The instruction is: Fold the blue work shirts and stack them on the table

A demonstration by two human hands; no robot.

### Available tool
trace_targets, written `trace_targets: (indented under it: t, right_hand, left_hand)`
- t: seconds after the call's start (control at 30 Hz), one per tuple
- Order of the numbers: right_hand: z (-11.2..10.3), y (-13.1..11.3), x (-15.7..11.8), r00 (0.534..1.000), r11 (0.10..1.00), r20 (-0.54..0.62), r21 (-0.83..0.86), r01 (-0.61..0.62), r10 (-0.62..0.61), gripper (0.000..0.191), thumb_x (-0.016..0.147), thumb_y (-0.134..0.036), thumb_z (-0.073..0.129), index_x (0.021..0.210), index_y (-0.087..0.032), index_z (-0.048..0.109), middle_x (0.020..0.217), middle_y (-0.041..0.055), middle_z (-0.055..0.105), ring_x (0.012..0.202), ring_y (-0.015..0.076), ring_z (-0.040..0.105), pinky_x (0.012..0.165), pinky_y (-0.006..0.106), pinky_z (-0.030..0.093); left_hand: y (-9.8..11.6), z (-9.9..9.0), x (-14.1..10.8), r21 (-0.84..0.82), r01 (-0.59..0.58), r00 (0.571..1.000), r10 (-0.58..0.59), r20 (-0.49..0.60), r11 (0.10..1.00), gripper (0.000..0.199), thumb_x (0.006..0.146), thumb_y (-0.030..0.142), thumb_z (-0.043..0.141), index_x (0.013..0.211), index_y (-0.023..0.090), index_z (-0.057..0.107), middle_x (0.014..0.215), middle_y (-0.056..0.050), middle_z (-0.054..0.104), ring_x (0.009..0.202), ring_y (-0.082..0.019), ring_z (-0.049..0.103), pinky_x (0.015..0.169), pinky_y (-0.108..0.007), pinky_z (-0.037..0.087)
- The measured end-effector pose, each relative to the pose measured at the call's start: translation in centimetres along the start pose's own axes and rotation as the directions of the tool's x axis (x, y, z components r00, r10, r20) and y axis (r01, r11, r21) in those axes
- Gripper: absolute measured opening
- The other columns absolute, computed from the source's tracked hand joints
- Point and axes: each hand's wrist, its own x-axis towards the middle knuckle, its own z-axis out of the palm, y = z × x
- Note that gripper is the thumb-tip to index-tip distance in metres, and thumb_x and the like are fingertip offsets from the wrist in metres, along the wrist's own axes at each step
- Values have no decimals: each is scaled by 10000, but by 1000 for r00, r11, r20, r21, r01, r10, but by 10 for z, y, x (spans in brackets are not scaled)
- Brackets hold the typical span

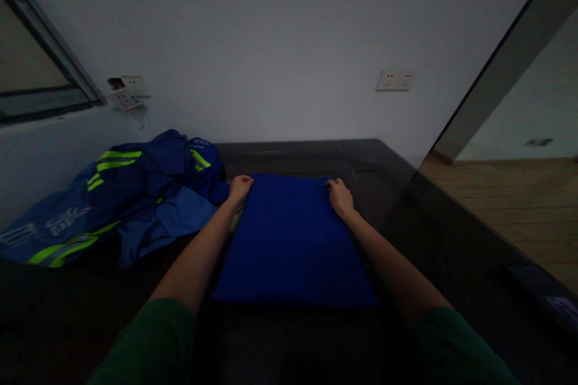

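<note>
A bright blue folded cloth [295,243] lies flat on the dark table [298,153] in front of me, its near edge wider in view than its far one. At the far left corner, my left hand [241,187] has its fingers closed in a pinch on the cloth's edge. Across from it, my right hand [340,197] grips the far right corner with bent fingers and thumb. Whether the cloth is a garment cannot be made out from its plain surface.
Blue clothes with yellow-green stripes [156,186] are heaped on the left. A phone-like dark device [542,291] lies at the right edge. Behind the table stands a white wall [271,53] with sockets [396,80]; wooden floor [492,198] shows at right.
</note>
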Motion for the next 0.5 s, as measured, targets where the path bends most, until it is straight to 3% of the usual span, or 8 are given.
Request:
trace_targets:
  t: [0.17,0.3,0.4,0.5]
  right_hand:
    - [-2,-3,-5,999,995,29,-88,40,-37,413,970,-195,275,1243,-242,581,1237,137,515,966,253,613,774,364,473]
    - [-10,-8,0,997,989,1,-119,82,-82,436,955,-152,272,1245,-194,594,1341,168,473,1219,298,457,900,405,446]
    - [-9,-18,8,980,974,-23,-112,195,-198,458,954,-140,271,1321,-139,544,1420,173,435,1318,277,370,1012,410,389]
    - [4,-28,13,962,960,23,-68,273,-272,447,983,-264,315,1366,-134,503,1438,155,449,1341,247,380,1078,410,341]
  left_hand:
    - [-5,6,-11,236,-98,992,115,-60,967,117,866,237,557,922,176,640,968,-102,687,960,-229,630,853,-311,454]
    - [10,3,-17,352,-195,973,225,-44,915,320,849,172,548,1169,163,546,1191,-140,597,1168,-261,520,1002,-379,377]
    - [26,5,-22,386,-347,936,344,77,855,456,865,164,517,1317,190,465,1359,-126,499,1301,-248,408,1100,-387,275]
    - [28,17,-31,378,-472,879,392,271,797,442,898,245,513,1339,276,489,1429,-55,476,1361,-235,360,1147,-408,206]
